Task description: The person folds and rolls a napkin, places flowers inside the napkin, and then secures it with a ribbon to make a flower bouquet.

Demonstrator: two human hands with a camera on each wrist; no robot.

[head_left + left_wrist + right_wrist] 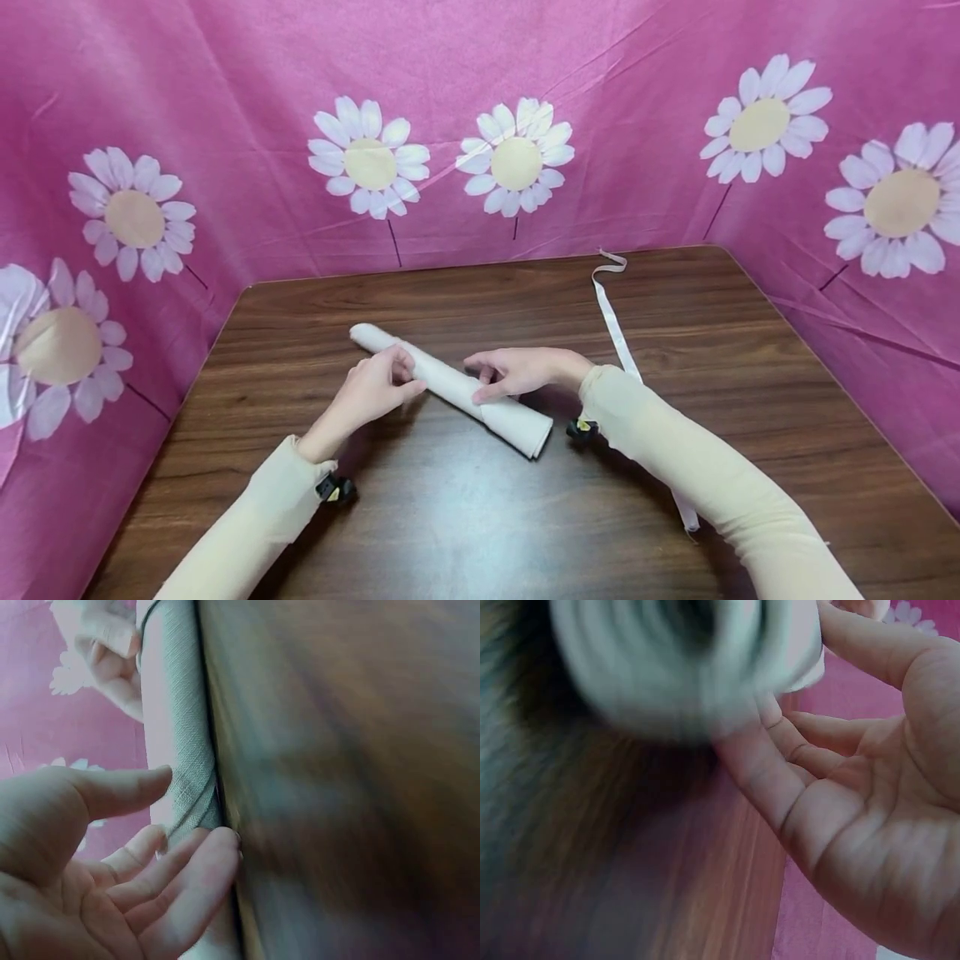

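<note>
A roll of pale, off-white cloth lies diagonally on the brown wooden table, its layered near end toward the right. My left hand is at the roll's left half, its relaxed fingertips touching the fabric with a gap between thumb and fingers. A slanting cloth edge shows beside those fingers in the left wrist view. Farther along, my right hand holds the roll between the thumb on top and fingers on the far side. In the right wrist view the coiled end is blurred.
A narrow white ribbon stretches across the table's right side, partly hidden under my right sleeve. Pink fabric with large daisies hangs round the table's back and sides. Small black cameras are on both wrists.
</note>
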